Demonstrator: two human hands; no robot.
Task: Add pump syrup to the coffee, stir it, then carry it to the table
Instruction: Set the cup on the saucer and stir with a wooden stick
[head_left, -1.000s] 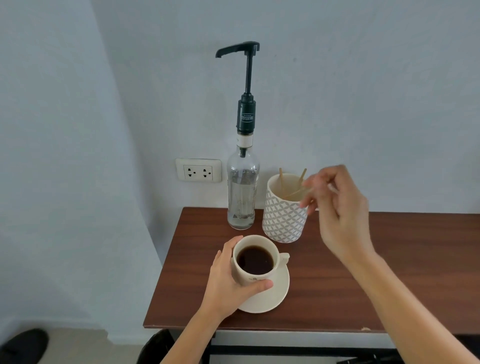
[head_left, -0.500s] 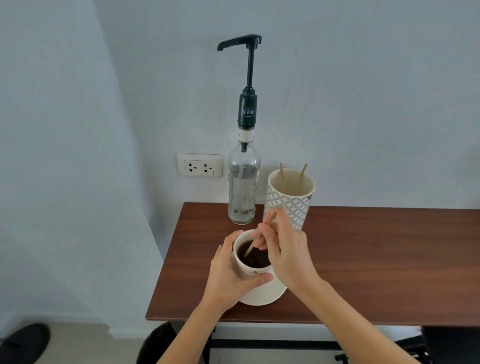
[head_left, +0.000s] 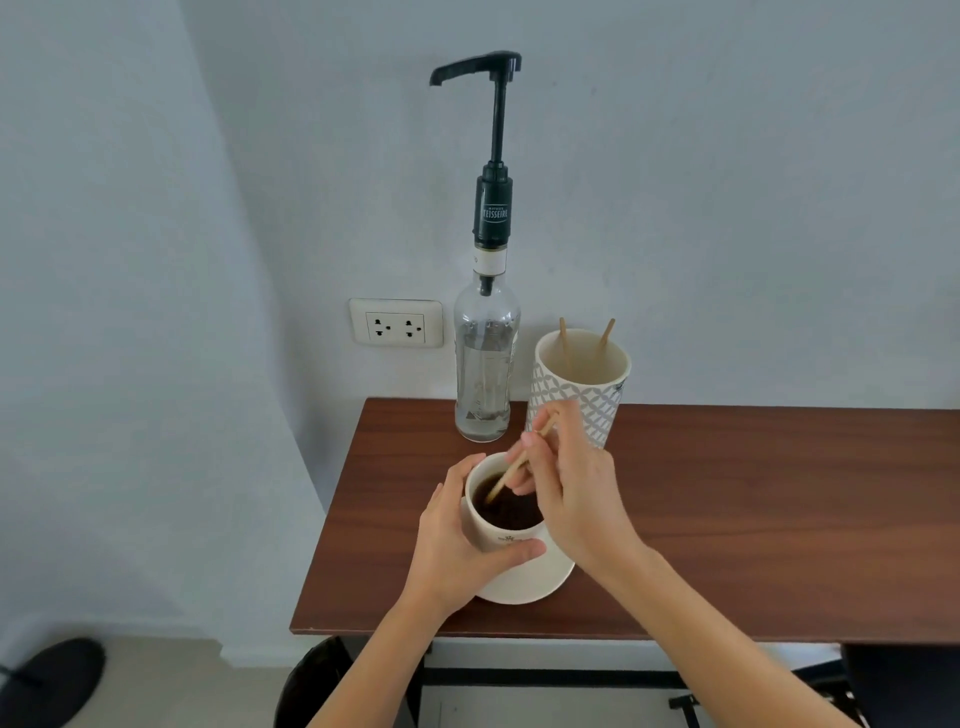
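Note:
A white cup of dark coffee (head_left: 506, 512) stands on a white saucer (head_left: 524, 587) near the front left of the brown counter (head_left: 727, 519). My left hand (head_left: 457, 545) wraps around the cup's left side. My right hand (head_left: 571, 493) pinches a wooden stir stick (head_left: 511, 470), whose lower end dips into the coffee. Behind the cup, against the wall, stands a clear syrup bottle (head_left: 485, 364) with a tall black pump (head_left: 493, 156) whose spout points left.
A patterned white holder (head_left: 582, 387) with two more wooden sticks stands right of the bottle. A wall socket (head_left: 396, 323) is left of the bottle. The counter's left edge falls away to the floor, where a dark shoe (head_left: 52, 680) shows.
My right hand came down from the stick holder with a stick and put its tip into the coffee. My left hand has stayed on the cup.

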